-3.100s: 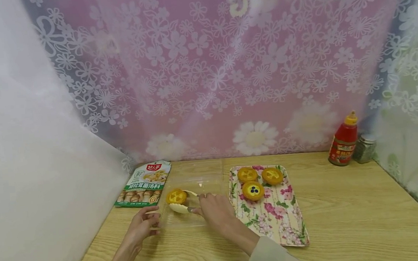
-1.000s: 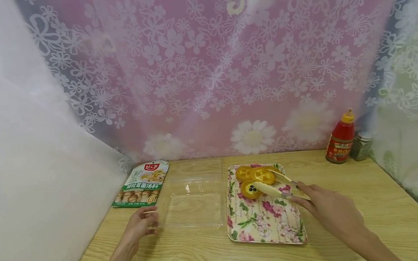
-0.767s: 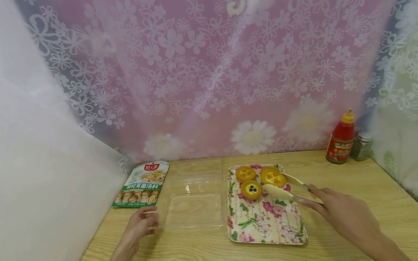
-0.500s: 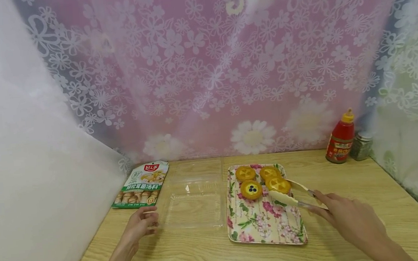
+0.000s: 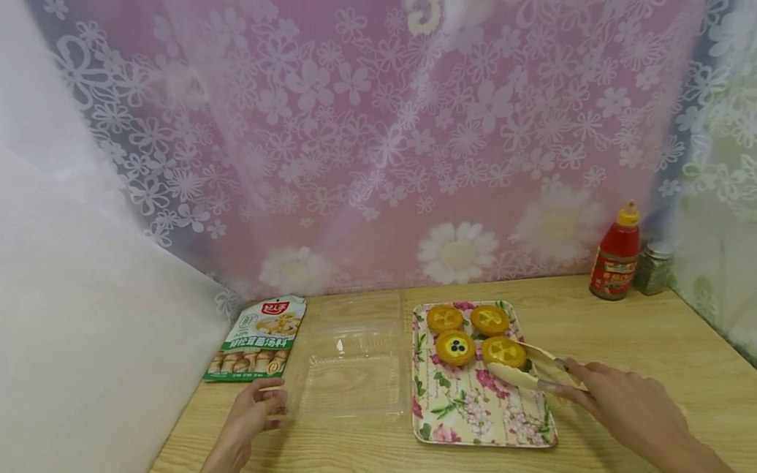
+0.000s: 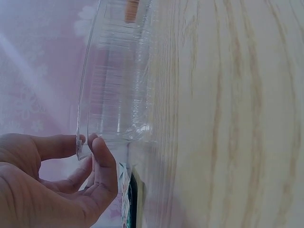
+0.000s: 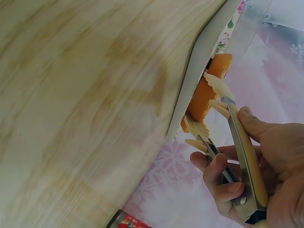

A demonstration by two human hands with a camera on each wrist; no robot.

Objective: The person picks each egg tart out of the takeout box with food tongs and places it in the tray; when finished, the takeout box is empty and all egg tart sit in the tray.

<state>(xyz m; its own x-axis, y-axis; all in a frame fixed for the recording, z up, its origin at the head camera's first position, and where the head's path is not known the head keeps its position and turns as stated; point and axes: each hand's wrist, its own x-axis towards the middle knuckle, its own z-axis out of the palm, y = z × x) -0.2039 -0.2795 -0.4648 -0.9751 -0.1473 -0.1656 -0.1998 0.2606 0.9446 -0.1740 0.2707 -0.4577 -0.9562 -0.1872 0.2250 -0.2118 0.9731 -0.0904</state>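
My right hand grips a pair of tongs with cream scalloped tips. The tips stand on either side of an egg tart with a wedge-pattern top, at the right of the flowered tray. Behind and left of it sit two similar tarts and a tart with dark berries. In the left wrist view, my left hand pinches the rim corner of a clear plastic box. The box lies with its lid folded back, left of the tray, and holds no tart.
A green-and-white food packet lies at the back left, behind my left hand. A red sauce bottle and a small glass jar stand at the back right. A floral curtain hangs behind the wooden table.
The tongs have carried a tart from the clear box to the tray. It has shifted right and forward, off the back-right tart, and sits lower now. My left hand has stayed put.
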